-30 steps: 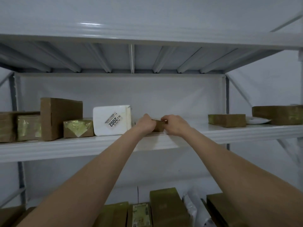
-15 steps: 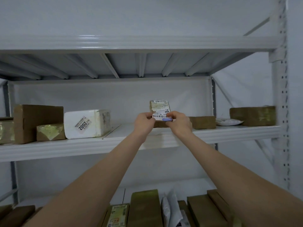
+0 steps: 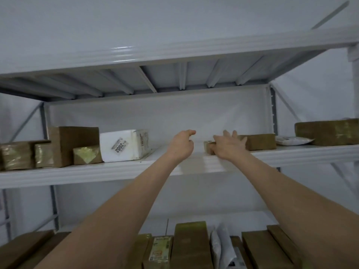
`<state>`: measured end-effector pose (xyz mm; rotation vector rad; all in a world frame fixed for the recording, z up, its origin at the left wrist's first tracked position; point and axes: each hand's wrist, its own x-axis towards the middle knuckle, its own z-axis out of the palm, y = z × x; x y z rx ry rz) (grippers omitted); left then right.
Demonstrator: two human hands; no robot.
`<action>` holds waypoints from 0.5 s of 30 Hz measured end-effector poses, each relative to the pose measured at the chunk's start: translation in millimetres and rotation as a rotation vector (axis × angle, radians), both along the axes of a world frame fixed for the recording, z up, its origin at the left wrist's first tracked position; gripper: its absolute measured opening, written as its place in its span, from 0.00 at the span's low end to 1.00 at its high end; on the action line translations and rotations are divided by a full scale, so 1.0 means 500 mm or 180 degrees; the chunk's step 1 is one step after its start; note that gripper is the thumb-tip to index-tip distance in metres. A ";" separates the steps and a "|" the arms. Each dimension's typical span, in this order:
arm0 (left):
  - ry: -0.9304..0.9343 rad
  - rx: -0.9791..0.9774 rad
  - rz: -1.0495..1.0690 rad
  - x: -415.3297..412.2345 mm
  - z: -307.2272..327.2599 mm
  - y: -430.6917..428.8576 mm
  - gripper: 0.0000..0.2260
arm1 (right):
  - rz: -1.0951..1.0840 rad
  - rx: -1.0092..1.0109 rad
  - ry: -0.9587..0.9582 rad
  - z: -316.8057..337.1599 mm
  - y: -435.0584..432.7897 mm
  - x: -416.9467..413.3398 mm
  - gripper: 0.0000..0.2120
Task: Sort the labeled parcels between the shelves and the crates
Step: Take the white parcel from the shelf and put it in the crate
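Head view: parcel (image 3: pixel 208 146) touching right hand (image 3: pixel 229 147), left hand (image 3: pixel 181 144) apart.

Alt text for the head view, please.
A person's right hand, fingers straight, touches a small brown cardboard parcel on a white metal shelf, the left hand loosely curled beside it, holding nothing. A white foam box labelled 2002 sits further left.

Your shelf (image 3: pixel 97 174) is smooth painted metal with a soft gloss along its near edge. On its left, the tall box (image 3: pixel 71 140) is plain matt cardboard, the small parcel (image 3: pixel 87 156) before it shines with glossy tape, and the white parcel (image 3: pixel 124 152) looks matt under a paper label (image 3: pixel 120 147). Far right, the flat pouch (image 3: pixel 291 140) looks like smooth plastic.
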<state>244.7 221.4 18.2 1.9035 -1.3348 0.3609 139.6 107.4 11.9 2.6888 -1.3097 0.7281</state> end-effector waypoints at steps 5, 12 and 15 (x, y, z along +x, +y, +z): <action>-0.0323 -0.0679 0.0597 0.126 0.017 0.117 0.21 | 0.0778 -0.0158 -0.0561 0.013 0.105 0.129 0.29; -0.0026 -0.0973 0.1278 0.325 0.025 0.276 0.24 | 0.1785 0.0831 -0.1267 0.032 0.270 0.323 0.38; 0.0694 -0.0808 0.1214 0.389 0.037 0.313 0.25 | 0.1838 0.1298 -0.1652 0.043 0.297 0.362 0.42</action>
